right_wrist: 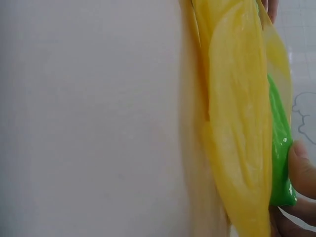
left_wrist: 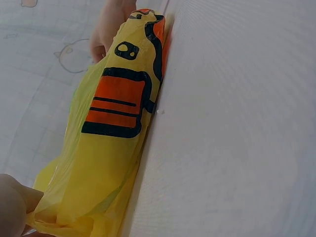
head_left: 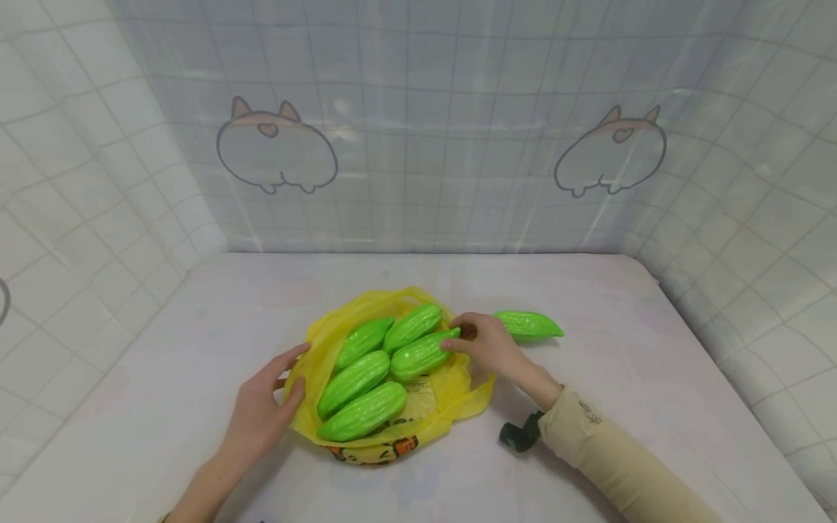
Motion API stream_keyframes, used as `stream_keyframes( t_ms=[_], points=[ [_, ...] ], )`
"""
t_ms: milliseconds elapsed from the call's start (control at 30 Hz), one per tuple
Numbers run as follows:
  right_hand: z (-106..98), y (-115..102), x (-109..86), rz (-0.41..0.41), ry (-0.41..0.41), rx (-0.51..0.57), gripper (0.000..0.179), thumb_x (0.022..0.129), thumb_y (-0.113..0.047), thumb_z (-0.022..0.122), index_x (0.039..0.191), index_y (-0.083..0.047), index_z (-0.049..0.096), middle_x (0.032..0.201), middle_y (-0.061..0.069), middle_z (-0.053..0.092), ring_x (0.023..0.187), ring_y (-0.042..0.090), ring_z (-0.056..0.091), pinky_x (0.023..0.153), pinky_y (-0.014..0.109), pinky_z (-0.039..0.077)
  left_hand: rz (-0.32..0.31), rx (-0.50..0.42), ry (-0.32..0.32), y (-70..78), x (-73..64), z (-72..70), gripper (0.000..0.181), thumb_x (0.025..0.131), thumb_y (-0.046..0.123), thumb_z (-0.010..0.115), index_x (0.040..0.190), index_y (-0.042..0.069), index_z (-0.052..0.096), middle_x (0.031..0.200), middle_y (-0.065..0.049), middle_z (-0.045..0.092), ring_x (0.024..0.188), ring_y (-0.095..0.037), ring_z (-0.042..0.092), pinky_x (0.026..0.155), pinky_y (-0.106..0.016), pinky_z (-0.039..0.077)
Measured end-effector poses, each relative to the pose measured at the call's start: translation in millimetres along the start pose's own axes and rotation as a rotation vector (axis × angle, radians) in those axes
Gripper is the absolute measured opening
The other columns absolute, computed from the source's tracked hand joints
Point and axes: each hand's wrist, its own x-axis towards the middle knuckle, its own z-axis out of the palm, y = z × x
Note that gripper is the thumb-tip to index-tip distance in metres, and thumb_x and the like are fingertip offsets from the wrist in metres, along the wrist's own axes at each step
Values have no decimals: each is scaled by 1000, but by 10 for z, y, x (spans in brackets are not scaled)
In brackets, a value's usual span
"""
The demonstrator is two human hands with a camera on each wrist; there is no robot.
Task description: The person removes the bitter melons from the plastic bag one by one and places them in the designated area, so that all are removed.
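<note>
A yellow plastic bag (head_left: 458,378) lies spread on the table with its mouth facing up, and several glossy green bitter melons (head_left: 362,412) rest inside it. My left hand (head_left: 261,407) pinches the bag's left edge between thumb and fingers; the left wrist view shows the gathered film (left_wrist: 47,217) at the fingertips. At the bag's right side, my right hand (head_left: 487,345) holds the pointed end of one bitter melon (head_left: 421,354), thumb on its near side. The right wrist view has that green tip (right_wrist: 282,192) between thumb and fingers, partly hidden by the bag's yellow wall.
Another bitter melon (head_left: 530,326) lies on the table (head_left: 608,363) just beyond my right hand. Close to my right sleeve sits a small dark green object (head_left: 519,436), partly covered by the cuff. Tile-patterned sheeting (head_left: 405,181) with cartoon animals walls the back and sides.
</note>
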Motion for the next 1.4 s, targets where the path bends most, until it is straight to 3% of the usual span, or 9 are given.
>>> stream_keyframes(
  t_ms=[367, 833, 1133, 1400],
  points=[
    [-44, 14, -57, 21, 27, 52, 32, 88, -28, 77, 114, -9, 71, 104, 2, 72, 93, 16, 65, 86, 37, 57, -1, 5, -2, -22, 3, 2, 54, 85, -10, 67, 135, 9, 60, 126, -16, 66, 102, -32, 66, 77, -47, 62],
    [-66, 20, -144, -90, 106, 29, 23, 86, -20, 79, 104, -7, 74, 100, 4, 74, 86, 17, 68, 79, 34, 59, -15, 5, -14, -26, 8, -14, 54, 85, -10, 67, 136, 10, 60, 126, -16, 67, 104, -32, 66, 78, -47, 62],
    [-111, 32, -263, -54, 173, 68, 22, 87, -19, 77, 107, -9, 73, 101, 4, 74, 87, 17, 67, 79, 34, 58, 9, 7, -1, -19, 17, -14, 56, 84, -11, 68, 135, 9, 60, 126, -14, 67, 102, -30, 66, 77, -47, 62],
    [-312, 136, -469, -18, 254, 60, 25, 89, -22, 76, 111, -10, 72, 107, 4, 72, 91, 19, 67, 78, 27, 56, 12, 13, 0, -15, 26, -4, 54, 84, -11, 68, 134, 8, 60, 126, -15, 67, 102, -30, 66, 76, -47, 62]
  ],
)
